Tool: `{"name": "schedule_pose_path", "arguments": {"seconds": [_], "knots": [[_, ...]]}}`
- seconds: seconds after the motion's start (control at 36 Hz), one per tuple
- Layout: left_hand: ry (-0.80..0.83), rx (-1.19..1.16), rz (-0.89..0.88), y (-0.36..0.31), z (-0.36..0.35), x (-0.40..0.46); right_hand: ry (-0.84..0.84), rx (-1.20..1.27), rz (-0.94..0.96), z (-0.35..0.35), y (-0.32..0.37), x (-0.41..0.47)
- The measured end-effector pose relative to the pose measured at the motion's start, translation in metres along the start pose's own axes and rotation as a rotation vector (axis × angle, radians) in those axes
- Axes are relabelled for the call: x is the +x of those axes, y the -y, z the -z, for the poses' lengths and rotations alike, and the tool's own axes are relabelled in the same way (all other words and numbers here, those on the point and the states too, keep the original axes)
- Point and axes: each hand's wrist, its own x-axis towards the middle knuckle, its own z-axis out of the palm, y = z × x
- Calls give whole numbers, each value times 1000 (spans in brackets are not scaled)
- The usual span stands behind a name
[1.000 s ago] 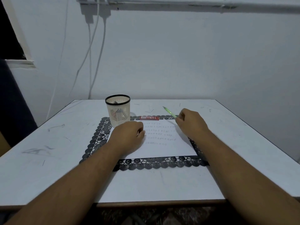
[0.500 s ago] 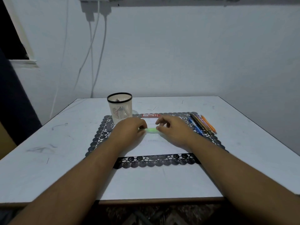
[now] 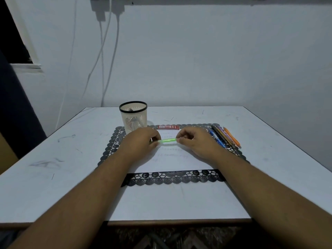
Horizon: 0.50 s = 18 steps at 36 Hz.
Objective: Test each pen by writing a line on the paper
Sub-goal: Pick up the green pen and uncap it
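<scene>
A green pen (image 3: 168,140) is held level above the paper (image 3: 177,159), pinched at its left end by the curled fingers of the left hand (image 3: 142,141) and at its right end by the thumb and forefinger of the right hand (image 3: 195,141). Both hands are closed on the pen, and nothing else is gripped by either. The pen lies left to right between the two hands; whether it touches the sheet cannot be told. Faint lines of writing can be seen on the paper below and beyond the pen, too small to be read. The paper is laid on a dark lace mat (image 3: 172,177), whose scalloped edge is seen on the near side and along the left. Just beyond the hands, at the far edge of the mat, a small red box (image 3: 168,127) is placed flat. To the left of it, a pale mesh cup (image 3: 133,116) with a black rim is stood upright at the far left corner of the mat, with something dark seen inside. To the right of the right hand, a row of pens (image 3: 224,136) is laid side by side on the right edge of the mat, blue, dark and orange among them. All is borne by a white table (image 3: 45,168) marked with scribbles, set against a pale wall (image 3: 197,60) down which white cables (image 3: 107,51) are hung.
</scene>
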Motion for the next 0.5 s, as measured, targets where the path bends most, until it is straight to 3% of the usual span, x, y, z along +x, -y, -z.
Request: {"name": "schedule_pose_path", "arguments": {"seconds": [0.5], "knots": [[-31, 32, -17, -6, 0, -3, -4, -101, 3, 8, 5, -2]]}}
